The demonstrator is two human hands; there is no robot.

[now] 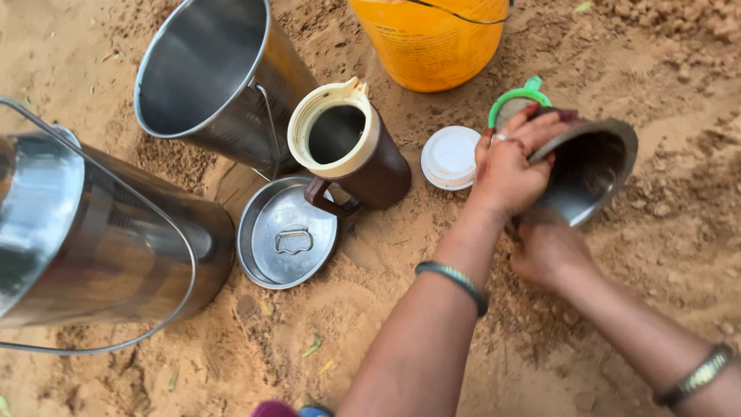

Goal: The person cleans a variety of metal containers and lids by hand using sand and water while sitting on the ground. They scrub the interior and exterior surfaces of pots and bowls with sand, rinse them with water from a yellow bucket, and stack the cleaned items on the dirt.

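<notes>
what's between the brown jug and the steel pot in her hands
A round white lid lies on the sand between the brown jug and the steel pot, seen in the head view.

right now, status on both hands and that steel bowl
Left hand pressed on steel bowl rim, fingers inside. Right hand gripping bowl from below, bowl tilted on sand. Green strainer just behind, white lid beside; neither blocks.

left hand (505, 166) — palm down, fingers (532, 127) curled in a grip, ring on one finger, dark bangle at the wrist | left forearm — rises from the lower middle, angled up and right | right hand (549, 251) — lower, back up, fingers hidden | right forearm — enters from the lower right corner, metal bangle on it | hands close together, just apart
</notes>
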